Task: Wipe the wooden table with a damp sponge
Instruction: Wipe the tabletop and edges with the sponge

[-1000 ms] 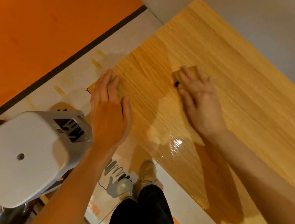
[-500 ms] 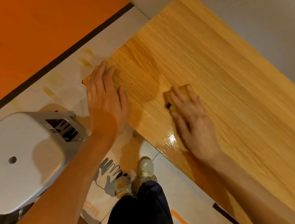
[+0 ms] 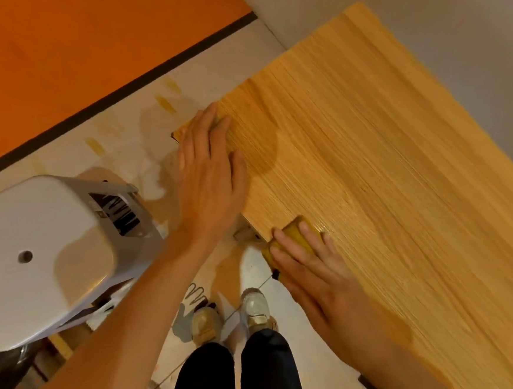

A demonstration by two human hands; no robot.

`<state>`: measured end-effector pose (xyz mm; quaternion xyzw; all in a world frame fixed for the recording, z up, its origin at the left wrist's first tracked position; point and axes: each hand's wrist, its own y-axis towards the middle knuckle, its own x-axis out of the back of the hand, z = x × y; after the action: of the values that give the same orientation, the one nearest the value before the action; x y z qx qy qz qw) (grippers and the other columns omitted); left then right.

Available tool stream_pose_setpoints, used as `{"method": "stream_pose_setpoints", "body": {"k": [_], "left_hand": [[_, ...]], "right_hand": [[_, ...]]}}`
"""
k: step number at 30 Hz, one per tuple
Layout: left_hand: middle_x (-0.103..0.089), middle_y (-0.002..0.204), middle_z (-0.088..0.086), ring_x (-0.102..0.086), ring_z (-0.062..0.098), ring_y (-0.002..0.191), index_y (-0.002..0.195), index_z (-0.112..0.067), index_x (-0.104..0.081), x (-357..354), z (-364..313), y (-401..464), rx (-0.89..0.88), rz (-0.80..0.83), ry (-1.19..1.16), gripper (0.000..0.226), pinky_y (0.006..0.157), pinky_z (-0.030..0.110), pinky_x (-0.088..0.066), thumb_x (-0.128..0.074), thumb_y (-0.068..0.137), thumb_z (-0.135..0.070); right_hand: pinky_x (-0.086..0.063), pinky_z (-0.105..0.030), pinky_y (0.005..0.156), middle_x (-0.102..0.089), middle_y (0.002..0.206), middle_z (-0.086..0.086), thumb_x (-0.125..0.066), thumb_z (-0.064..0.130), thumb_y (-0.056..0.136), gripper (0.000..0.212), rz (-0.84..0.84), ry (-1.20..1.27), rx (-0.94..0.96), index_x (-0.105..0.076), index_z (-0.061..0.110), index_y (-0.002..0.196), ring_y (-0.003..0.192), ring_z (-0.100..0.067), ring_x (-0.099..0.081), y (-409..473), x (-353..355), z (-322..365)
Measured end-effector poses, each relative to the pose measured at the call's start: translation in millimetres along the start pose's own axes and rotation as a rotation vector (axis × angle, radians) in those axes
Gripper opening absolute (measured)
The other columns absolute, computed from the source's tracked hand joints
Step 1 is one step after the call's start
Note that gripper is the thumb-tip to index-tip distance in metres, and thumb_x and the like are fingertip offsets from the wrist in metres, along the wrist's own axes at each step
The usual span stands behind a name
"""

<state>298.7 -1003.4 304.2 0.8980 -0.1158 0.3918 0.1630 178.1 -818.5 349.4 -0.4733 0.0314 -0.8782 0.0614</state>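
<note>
Head: sponge (image 3: 295, 237) lengthwise along table (image 3: 401, 183) edge.

White plastic stool (image 3: 38, 251) at left, small round hole in seat, dark barcode-type label on side. Orange floor area (image 3: 69, 55) beyond, edged by dark stripe (image 3: 112, 95). Pale floor (image 3: 115, 138) with yellowish tape marks. Light shoes (image 3: 231, 314) (two, side by side), dark trousers (image 3: 236, 377) below.
</note>
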Motion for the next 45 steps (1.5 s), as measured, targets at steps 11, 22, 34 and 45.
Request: {"method": "stream_pose_setpoints", "body": {"k": [11,22,34,45], "left_hand": [[0.01,0.17,0.002,-0.012,0.008,0.156,0.161,-0.01,0.001,-13,4,-34,0.24,-0.162,-0.371,0.059,0.11,0.056,-0.043,-0.03,0.11,-0.02],[0.013,0.169,-0.011,-0.061,0.01,0.115,0.161,-0.019,0.003,-16,6,-35,0.259,-0.192,-0.392,0.062,0.097,0.041,-0.055,-0.03,0.109,-0.031],[-0.014,0.169,-0.004,-0.012,0.003,0.155,0.16,-0.009,-0.017,-24,4,-40,0.384,-0.268,-0.698,0.053,0.124,0.017,-0.011,-0.027,0.107,-0.012],[-0.015,0.169,0.001,-0.013,0.003,0.155,0.159,-0.008,-0.016,-19,2,-42,0.414,-0.247,-0.839,0.058,0.124,0.018,-0.012,-0.018,0.104,-0.025]], "right_hand": [[-0.009,-0.047,0.124,-0.028,0.158,0.005,-0.043,0.022,0.104,0.044,-0.084,0.006,0.005,-0.037,0.018,0.148,0.151,-0.014,-0.006,143,24,-23],[-0.016,-0.048,0.122,-0.03,0.157,0.001,-0.04,0.02,0.105,0.043,-0.158,-0.032,-0.039,-0.037,0.013,0.147,0.151,-0.018,-0.01,183,45,-46],[-0.016,-0.048,0.122,-0.03,0.158,0.003,-0.043,0.022,0.103,0.045,0.126,-0.071,0.315,-0.037,0.015,0.147,0.151,-0.014,-0.009,195,30,-21],[-0.013,-0.049,0.123,-0.028,0.158,0.004,-0.044,0.02,0.104,0.045,0.043,-0.066,0.242,-0.035,0.018,0.148,0.152,-0.017,-0.006,166,7,2]]}}
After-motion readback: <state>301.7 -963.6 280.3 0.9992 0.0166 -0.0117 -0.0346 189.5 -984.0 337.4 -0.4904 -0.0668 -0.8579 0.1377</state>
